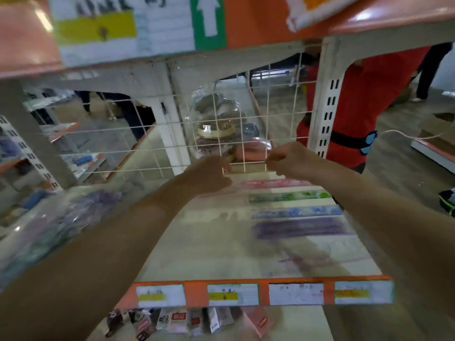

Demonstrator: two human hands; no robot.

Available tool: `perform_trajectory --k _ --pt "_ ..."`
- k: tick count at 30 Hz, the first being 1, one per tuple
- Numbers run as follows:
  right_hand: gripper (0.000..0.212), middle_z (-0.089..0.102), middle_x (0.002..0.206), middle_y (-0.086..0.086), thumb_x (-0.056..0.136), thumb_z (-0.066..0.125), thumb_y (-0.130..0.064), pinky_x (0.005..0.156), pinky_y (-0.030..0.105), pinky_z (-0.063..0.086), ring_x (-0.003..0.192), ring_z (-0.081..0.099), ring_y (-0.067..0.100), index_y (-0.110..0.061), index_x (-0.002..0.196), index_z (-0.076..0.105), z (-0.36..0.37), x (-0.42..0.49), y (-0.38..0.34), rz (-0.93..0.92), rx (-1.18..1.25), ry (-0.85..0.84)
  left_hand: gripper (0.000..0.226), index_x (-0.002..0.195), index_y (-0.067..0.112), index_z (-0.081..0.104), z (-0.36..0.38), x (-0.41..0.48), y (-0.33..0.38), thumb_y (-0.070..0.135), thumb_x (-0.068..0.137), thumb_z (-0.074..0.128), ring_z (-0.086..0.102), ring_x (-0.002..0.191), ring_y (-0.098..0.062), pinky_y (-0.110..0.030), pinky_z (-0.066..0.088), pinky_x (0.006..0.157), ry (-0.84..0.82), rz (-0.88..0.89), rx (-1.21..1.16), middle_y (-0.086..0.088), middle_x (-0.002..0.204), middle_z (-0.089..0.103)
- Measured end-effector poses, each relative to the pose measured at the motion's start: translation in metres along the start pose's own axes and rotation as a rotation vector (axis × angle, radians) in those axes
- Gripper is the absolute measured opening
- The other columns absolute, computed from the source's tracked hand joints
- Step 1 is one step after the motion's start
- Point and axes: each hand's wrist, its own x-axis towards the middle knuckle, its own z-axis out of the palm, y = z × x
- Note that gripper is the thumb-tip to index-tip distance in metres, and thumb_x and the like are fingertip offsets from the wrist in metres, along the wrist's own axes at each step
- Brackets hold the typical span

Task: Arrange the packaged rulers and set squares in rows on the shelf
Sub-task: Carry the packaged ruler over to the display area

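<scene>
Four packaged rulers lie in rows on the right half of the shelf [221, 254]: pink [275, 184] at the back, then green [288, 196], blue [295, 213] and purple [300, 228]. Both my hands are at the back row, close to the wire grid [138, 129]. My left hand [209, 173] has its fingers curled at the left end of the pink ruler's clear wrapper. My right hand [285, 159] pinches the wrapper's upper edge further right. The frame is blurred, so the grips are hard to make out. A heap of wrapped rulers and set squares [61, 217] lies under my left forearm.
An upper shelf [172, 33] with price tags overhangs closely. Behind the wire grid sit clear bags of goods [219, 124]. A person in red [364, 107] stands beyond the right upright [325, 99]. Price labels [234, 295] line the front edge, with small packs [177, 321] below.
</scene>
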Motion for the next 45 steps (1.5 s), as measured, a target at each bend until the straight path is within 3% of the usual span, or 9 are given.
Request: perform_trajectory --k 6,16,20,24,29,32,35,40,45 --pt "0.021 0.058 0.072 0.007 0.089 0.062 -0.023 0.055 0.025 0.035 0.062 0.050 0.015 -0.003 0.087 0.068 0.058 0.017 -0.083 -0.127 0.010 -0.147 0.027 0.111 0.021 0.065 -0.040 -0.049 -0.073 0.025 0.085 0.064 0.048 0.090 -0.011 -0.022 0.039 0.083 0.062 -0.189 -0.012 0.002 0.104 0.056" --pt "0.026 0.068 0.087 0.020 0.088 0.055 -0.016 0.066 0.028 0.043 0.073 0.057 0.020 0.005 0.094 0.068 0.147 0.030 -0.161 -0.180 0.055 -0.301 0.029 0.116 0.017 0.063 -0.074 -0.147 -0.187 0.026 0.089 0.063 0.051 0.086 -0.014 -0.018 0.035 0.073 0.048 -0.509 -0.037 -0.002 0.100 0.056" --pt "0.023 0.064 0.079 0.017 0.088 0.054 -0.014 0.060 0.028 0.042 0.068 0.055 0.023 0.004 0.093 0.069 0.175 0.036 -0.173 -0.121 0.088 -0.352 0.034 0.120 0.011 0.062 -0.072 -0.173 -0.219 0.024 0.088 0.064 0.055 0.089 -0.017 -0.020 0.038 0.076 0.056 -0.580 -0.057 -0.010 0.110 0.062" --pt "0.009 0.060 0.086 0.016 0.090 0.057 -0.013 0.054 0.024 0.035 0.070 0.050 0.024 -0.009 0.097 0.060 0.206 0.046 -0.182 0.042 0.164 -0.407 0.034 0.119 0.013 0.061 -0.067 -0.189 -0.247 0.027 0.088 0.064 0.053 0.085 -0.017 -0.022 0.038 0.074 0.051 -0.647 -0.078 -0.003 0.095 0.056" --pt "0.052 0.056 0.097 0.011 0.085 0.066 -0.026 0.064 0.031 0.047 0.079 0.056 0.026 -0.007 0.130 0.048 0.242 0.057 -0.195 0.015 0.022 -0.405 0.035 0.122 0.019 0.060 -0.057 -0.197 -0.264 0.031 0.089 0.061 0.053 0.097 -0.018 -0.024 0.041 0.084 0.035 -0.642 -0.075 -0.004 0.116 0.057" --pt "0.077 0.060 0.123 0.007 0.069 0.062 -0.061 0.089 0.034 0.050 0.105 0.060 0.027 -0.020 0.133 0.049 0.260 0.062 -0.208 -0.074 -0.079 -0.314 0.033 0.121 0.019 0.062 -0.050 -0.194 -0.267 0.028 0.089 0.062 0.056 0.104 -0.019 -0.026 0.042 0.089 0.045 -0.610 -0.106 -0.003 0.117 0.059" --pt "0.094 0.055 0.132 0.007 0.061 0.050 -0.082 0.093 0.037 0.045 0.116 0.055 0.028 -0.023 0.134 0.047 0.280 0.067 -0.222 -0.087 -0.252 -0.270 0.031 0.117 0.022 0.064 -0.043 -0.187 -0.268 0.027 0.087 0.063 0.058 0.101 -0.019 -0.027 0.045 0.091 0.056 -0.594 -0.137 -0.001 0.110 0.062" --pt "0.085 0.038 0.142 0.015 0.081 0.058 -0.060 0.097 0.037 0.040 0.127 0.044 0.031 -0.008 0.142 0.029 0.305 0.065 -0.230 -0.162 -0.382 -0.243 0.030 0.114 0.025 0.066 -0.037 -0.184 -0.274 0.034 0.086 0.063 0.059 0.099 -0.017 -0.030 0.045 0.096 0.047 -0.575 -0.133 0.003 0.107 0.064" --pt "0.058 0.055 0.127 0.016 0.086 0.062 -0.032 0.087 0.033 0.046 0.113 0.055 0.033 -0.003 0.132 0.042 0.315 0.068 -0.236 -0.151 -0.187 -0.282 0.030 0.113 0.022 0.067 -0.038 -0.189 -0.277 0.032 0.086 0.064 0.059 0.100 -0.017 -0.030 0.045 0.096 0.049 -0.585 -0.200 0.000 0.109 0.065"
